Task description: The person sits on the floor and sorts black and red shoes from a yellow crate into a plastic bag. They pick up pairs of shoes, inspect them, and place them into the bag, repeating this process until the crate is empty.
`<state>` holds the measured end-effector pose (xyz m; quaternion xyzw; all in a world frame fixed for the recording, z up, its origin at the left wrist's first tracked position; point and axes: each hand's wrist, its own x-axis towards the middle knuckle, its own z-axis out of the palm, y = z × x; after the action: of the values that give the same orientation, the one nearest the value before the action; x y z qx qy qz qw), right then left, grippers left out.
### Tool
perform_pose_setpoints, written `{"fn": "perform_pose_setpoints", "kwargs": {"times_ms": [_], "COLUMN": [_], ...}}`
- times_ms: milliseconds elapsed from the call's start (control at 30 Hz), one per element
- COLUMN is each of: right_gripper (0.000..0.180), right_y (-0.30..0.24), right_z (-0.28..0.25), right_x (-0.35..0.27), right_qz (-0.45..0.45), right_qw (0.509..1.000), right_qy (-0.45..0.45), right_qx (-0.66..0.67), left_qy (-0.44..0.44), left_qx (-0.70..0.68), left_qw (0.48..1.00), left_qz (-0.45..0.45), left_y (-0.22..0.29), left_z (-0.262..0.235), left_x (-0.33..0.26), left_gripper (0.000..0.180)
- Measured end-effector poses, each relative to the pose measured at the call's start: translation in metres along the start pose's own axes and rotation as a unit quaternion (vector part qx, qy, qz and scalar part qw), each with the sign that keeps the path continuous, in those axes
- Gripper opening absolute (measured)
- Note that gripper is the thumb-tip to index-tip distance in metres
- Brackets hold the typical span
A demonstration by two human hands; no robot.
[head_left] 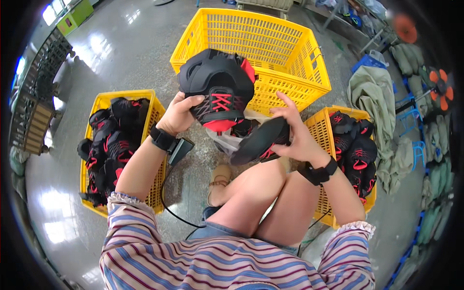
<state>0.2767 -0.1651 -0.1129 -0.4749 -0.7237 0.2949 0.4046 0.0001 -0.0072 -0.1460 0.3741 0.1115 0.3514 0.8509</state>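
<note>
My left hand [179,114] grips a bundle of black shoe uppers [220,79] with red laces and red trim, the thumb lying over the side of the top one. The bundle is raised in front of the large yellow crate. My right hand [300,135] is curved around the end of another black shoe upper [258,141], its smooth dark side showing; the index finger sticks out and the thumb is underneath. Between the hands, a crumpled clear plastic sheet [227,141] hangs near more black and red uppers, partly hidden.
A large yellow crate [295,94] stands ahead. Smaller yellow crates with black and red uppers sit at my left [157,140] and right [316,126]. Green cloth [374,96] and an orange-bladed fan [439,89] are at the right. A cable [166,205] hangs from my left wrist.
</note>
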Motion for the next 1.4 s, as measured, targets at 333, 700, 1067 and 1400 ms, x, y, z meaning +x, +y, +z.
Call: {"fn": "perform_pose_setpoints", "kwargs": {"times_ms": [333,700,1067,1400], "right_gripper": [0.053,0.070,0.070,0.029], "right_y": [-0.034,-0.078,-0.109,0.014], "right_z": [0.081,0.101,0.189,0.006], "right_x": [0.048,0.061,0.088,0.031], "right_qz": [0.024,0.157,0.036,0.268], "right_qw": [0.977,0.959,0.940,0.959], "right_qy": [0.163,0.018,-0.187,0.005], "right_qx": [-0.134,0.234,0.283,0.087], "left_qy": [0.030,0.027,0.479,0.417], "left_qx": [-0.067,0.474,0.394,0.781], "left_qw": [0.997,0.878,0.751,0.422], "left_qz": [-0.026,-0.060,0.228,-0.197], "left_y": [0.026,0.101,0.164,0.070], "left_z": [0.032,-0.002,0.003,-0.223], "left_x": [-0.052,-0.130,-0.289,-0.394], "left_gripper": [0.041,0.035,0.030,0.056]}}
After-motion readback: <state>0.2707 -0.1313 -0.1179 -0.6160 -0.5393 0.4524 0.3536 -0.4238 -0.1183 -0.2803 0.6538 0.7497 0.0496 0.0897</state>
